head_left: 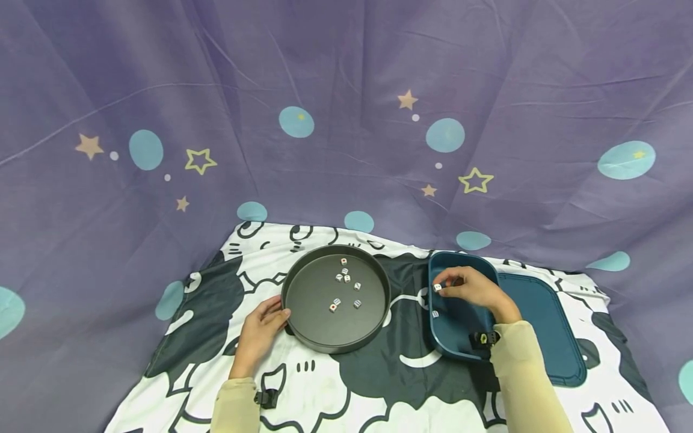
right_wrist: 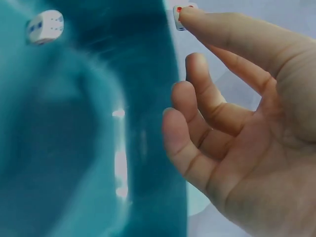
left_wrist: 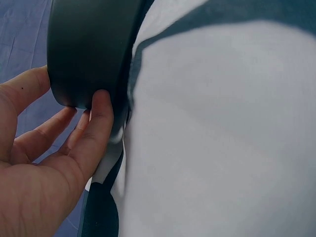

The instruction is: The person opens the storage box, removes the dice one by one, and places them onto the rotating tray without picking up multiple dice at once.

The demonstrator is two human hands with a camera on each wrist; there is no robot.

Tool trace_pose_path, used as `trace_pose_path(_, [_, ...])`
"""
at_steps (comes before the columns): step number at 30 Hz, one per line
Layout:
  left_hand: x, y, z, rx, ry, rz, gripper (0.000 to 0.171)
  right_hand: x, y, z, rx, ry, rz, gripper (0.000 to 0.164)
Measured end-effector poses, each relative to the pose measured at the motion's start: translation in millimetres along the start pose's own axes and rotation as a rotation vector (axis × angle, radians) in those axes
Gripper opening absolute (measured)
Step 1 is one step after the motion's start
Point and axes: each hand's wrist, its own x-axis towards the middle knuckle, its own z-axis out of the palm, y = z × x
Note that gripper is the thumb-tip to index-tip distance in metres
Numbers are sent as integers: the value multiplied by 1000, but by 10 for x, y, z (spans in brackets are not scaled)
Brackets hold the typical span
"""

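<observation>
A round dark baking pan (head_left: 335, 325) with a low wall holds several white dice (head_left: 347, 278), all lying in its upper half. My left hand (head_left: 262, 328) grips the pan's left side. In the left wrist view, the thumb (left_wrist: 32, 84) is at one edge of the wall and the other fingers (left_wrist: 101, 106) press lower on it. Over the left wall of a blue rectangular bin (head_left: 457, 355), my right hand (head_left: 471, 288) pinches a white die (head_left: 437, 288) between thumb and fingertips. Red dots show on this die (right_wrist: 180, 11) in the right wrist view.
Another die (head_left: 435, 314) is inside the bin by its left wall. A flat blue lid (head_left: 547, 325) lies right of the bin, partly behind my right forearm. The patterned cloth (head_left: 417, 385) covers the table, and a purple curtain (head_left: 346, 72) stands behind.
</observation>
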Motion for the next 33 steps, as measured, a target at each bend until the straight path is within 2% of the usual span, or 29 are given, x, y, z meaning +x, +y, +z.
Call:
trace_pose_path(5, [-1, 8, -3, -2, 3, 0, 51, 42, -162, -31, -24, 52, -19, 16])
trace_pose_path(13, [2, 8, -3, 7, 6, -1, 51, 174, -409, 5, -36, 70, -26, 16])
trace_pose_path(21, [6, 4, -12, 0, 8, -1, 51, 379, -567, 170, -34, 83, -60, 17])
trace_pose_path(33, [0, -14, -10, 0, 9, 0, 52, 726, -805, 433, 33, 100, -151, 17])
